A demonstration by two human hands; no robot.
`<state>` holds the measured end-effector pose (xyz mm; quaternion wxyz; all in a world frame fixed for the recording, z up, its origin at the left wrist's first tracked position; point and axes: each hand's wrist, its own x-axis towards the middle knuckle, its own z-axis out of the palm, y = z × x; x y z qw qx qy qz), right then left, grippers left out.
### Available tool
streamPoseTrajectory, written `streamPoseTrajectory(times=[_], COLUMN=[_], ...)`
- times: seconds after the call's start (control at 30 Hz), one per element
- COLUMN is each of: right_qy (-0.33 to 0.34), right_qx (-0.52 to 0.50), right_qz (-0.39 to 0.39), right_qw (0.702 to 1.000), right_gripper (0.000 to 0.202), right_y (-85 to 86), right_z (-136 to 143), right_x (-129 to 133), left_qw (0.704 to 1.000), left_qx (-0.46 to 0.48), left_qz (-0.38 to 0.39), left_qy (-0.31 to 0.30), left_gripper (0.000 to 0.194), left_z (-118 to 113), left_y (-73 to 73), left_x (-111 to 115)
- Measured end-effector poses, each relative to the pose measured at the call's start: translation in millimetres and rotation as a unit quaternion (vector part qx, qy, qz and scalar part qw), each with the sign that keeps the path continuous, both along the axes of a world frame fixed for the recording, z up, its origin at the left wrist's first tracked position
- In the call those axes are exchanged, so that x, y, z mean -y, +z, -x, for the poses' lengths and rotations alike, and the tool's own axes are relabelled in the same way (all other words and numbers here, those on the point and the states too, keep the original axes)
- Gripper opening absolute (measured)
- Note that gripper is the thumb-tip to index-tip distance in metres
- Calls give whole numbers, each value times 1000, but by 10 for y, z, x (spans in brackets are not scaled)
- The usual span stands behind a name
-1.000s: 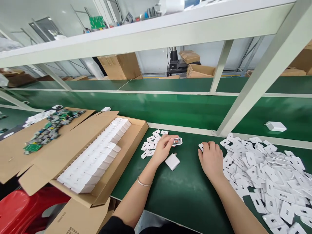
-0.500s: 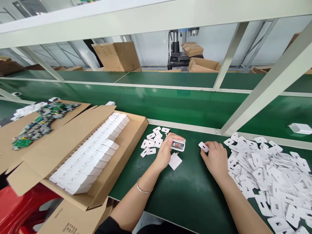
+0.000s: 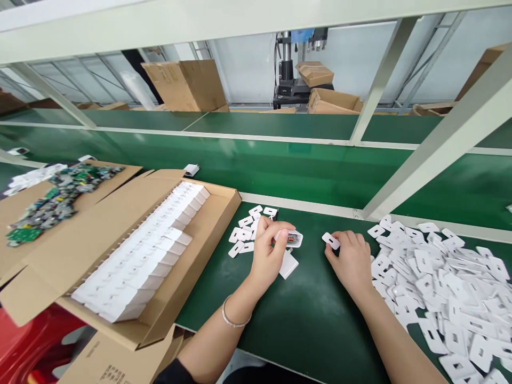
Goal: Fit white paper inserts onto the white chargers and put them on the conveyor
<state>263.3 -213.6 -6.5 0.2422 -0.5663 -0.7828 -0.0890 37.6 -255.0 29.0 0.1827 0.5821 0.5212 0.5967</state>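
Note:
My left hand [image 3: 270, 248] grips a white charger housing [image 3: 295, 239], its open end facing me with metal and reddish-orange parts inside; the thumb lies across the opening. Below that hand, another white charger [image 3: 288, 265] lies on the green table. My right hand [image 3: 352, 258] pinches a small white cover plate [image 3: 330, 240] with a slot between thumb and fingers, apart from the housing. Close to the left hand lies a small group of similar plates [image 3: 241, 234]. To the right of my right hand spreads a large pile of slotted plates [image 3: 448, 288].
A cardboard tray [image 3: 224, 213] on the left holds rows of white housings [image 3: 140, 256]. Beyond it, circuit boards [image 3: 60, 200] are heaped on cardboard. A slanted white frame post [image 3: 432, 144] rises at the right. A red stool [image 3: 36, 341] is at lower left.
My left thumb has moved across the open end of the housing, covering part of it. The right hand still holds the plate in nearly the same place. The view has shifted slightly.

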Motion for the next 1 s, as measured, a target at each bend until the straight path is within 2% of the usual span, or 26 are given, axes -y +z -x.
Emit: streamPoseTrajectory(times=[0.23, 0.37, 0.47, 0.6, 0.7, 0.87, 1.0], right_qy=[11, 58, 132, 199, 190, 134, 142], right_qx=[-14, -110, -205, -257, -268, -262, -262], right_qz=[-9, -35, -65, -91, -96, -91, -103], right_qw=[1000, 992, 968, 941, 940, 951, 949], right_gripper=[10, 9, 16, 26, 28, 23, 24], right_y=[-25, 89, 203, 248, 224, 213, 222], right_z=[3, 78, 166, 274, 326, 334, 325], right_x=[-14, 30, 134, 289, 362, 416, 428], left_qw=[999, 999, 993, 971, 961, 947, 945], left_qx=[-24, -26, 9, 74, 93, 133, 142], left_qz=[1, 32, 117, 192, 208, 229, 232], left_qy=[23, 26, -25, -119, -155, -182, -182], left_gripper=[49, 52, 55, 59, 61, 63, 63], left_z=[2, 7, -15, -107, -185, -253, -265], left_y=[32, 40, 1, -103, -172, -229, -238], left_x=[33, 27, 0, -20, -6, 9, 14])
